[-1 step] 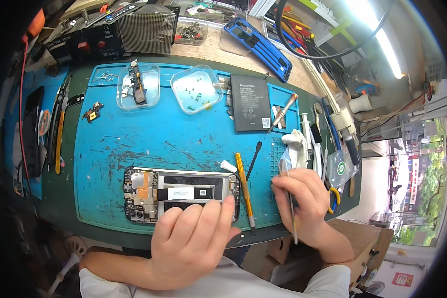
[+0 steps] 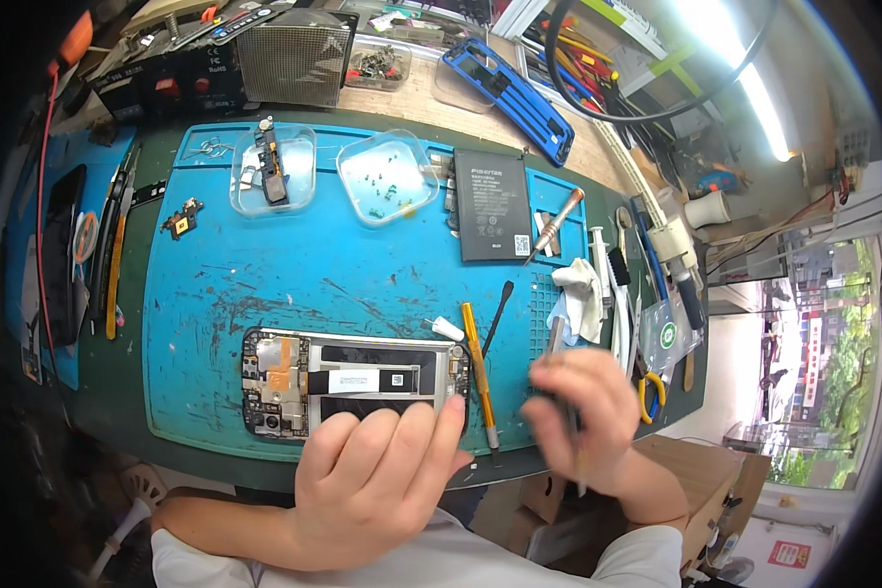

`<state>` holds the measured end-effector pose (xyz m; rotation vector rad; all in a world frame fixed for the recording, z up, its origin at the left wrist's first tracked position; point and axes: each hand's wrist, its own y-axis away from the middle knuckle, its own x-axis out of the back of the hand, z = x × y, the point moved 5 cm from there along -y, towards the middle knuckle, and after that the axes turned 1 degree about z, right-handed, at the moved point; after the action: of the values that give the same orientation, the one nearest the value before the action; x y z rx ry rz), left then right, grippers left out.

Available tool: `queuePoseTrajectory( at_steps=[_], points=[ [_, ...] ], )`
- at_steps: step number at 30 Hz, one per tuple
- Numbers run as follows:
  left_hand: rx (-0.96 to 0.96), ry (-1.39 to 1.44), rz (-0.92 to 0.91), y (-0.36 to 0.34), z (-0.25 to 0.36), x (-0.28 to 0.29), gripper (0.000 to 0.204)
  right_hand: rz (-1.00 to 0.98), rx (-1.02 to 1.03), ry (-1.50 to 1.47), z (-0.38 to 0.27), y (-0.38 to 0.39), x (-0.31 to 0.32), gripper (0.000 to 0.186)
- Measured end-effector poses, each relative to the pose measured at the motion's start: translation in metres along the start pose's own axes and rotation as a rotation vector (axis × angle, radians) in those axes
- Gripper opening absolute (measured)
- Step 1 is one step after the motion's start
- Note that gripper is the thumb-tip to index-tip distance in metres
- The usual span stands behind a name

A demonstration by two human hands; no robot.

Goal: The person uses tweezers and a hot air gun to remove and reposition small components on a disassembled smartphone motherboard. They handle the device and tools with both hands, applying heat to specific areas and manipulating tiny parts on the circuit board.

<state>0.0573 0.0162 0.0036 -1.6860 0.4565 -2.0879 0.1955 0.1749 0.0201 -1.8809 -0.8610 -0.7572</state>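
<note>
An opened phone (image 2: 431, 343) lies sideways on the blue mat, its circuit board, copper-coloured tape and black ribbon with a white label exposed. Over its near right corner rests my left hand (image 2: 372, 475); the index fingertip presses on the frame, the thumb sits by the edge and the other fingers are curled. My right hand (image 2: 593, 416), smeared by motion, is to the right of the phone, above the mat's edge. It pinches a slim metallic tool (image 2: 557, 338), held roughly upright; its exact kind is unclear. Between hand and phone lie a gold-handled screwdriver (image 2: 474, 358) and a black stick (image 2: 500, 309).
Farther back are a black battery (image 2: 493, 211), another screwdriver (image 2: 559, 223), a clear box with phone parts (image 2: 243, 208) and a clear tray with green bits (image 2: 348, 147). A white cloth (image 2: 580, 294) and yellow-handled pliers (image 2: 652, 392) lie at right. A white-capped piece (image 2: 448, 328) touches the phone's far side.
My right hand has shifted slightly and turned with the slim tool, and is now blurred. My left hand stays on the phone's corner. The whole view has moved a little.
</note>
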Motion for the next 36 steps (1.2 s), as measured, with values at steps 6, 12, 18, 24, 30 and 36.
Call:
queuePoseTrajectory(
  at_steps=[6, 12, 18, 24, 30, 36],
  points=[
    [0.001, 0.048, 0.035, 0.000, -0.003, -0.003, 0.048, 0.017, -0.284, -0.025, -0.008, 0.007, -0.012, 0.034],
    [0.087, 0.061, -0.068, -0.005, 0.010, -0.012, 0.053, -0.013, -0.103, -0.139, -0.002, -0.015, 0.010, 0.032],
    [0.039, -0.066, -0.116, -0.011, 0.017, -0.016, 0.046, 0.020, -0.266, -0.503, 0.007, -0.033, -0.002, 0.034],
    [0.009, -0.105, -0.089, -0.010, 0.017, -0.016, 0.040, -0.137, -0.169, -0.407, 0.010, -0.047, -0.007, 0.032],
    [-0.037, -0.143, -0.071, -0.009, 0.016, -0.016, 0.038, -0.182, -0.237, -0.504, 0.005, -0.039, -0.017, 0.030],
    [-0.014, 0.065, -0.061, -0.003, 0.008, -0.010, 0.035, -0.238, -0.249, -0.566, 0.006, -0.044, -0.016, 0.025]
  ],
)
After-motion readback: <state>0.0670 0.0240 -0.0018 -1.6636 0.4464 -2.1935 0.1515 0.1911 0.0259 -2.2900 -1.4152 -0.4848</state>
